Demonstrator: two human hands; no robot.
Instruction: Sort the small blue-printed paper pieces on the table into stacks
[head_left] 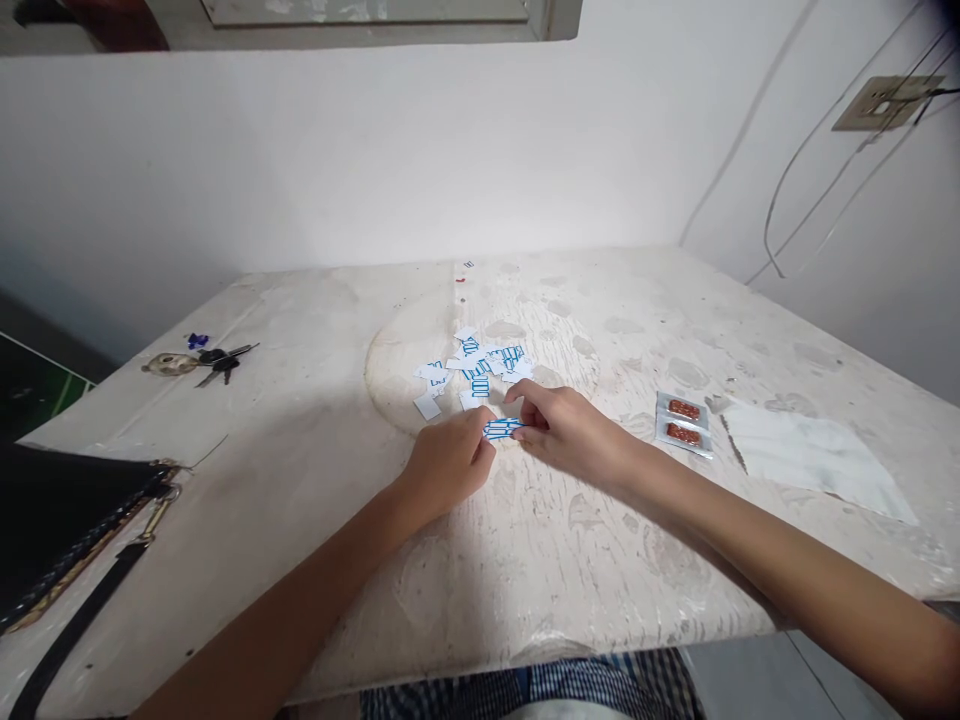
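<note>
A small white piece of paper with blue printed lines [502,429] is stretched between my two hands above the table. My left hand [450,458] is closed on its left end, thumb and fingers pressed together. On its right end, the thumb and a finger of my right hand [562,425] pinch it, with the index finger curled above. Just beyond my hands lies a loose pile of paper pieces [480,362], some plain white, others printed in blue. One plain white piece [427,405] lies at the pile's near left.
Keys [219,362] with a fob lie at the left, near a small blue object [198,341]. A black bag [67,530] with a strap covers the left front corner. To the right are a blister pack [684,424] and a white cloth or paper sheet [814,458]. A wall stands behind.
</note>
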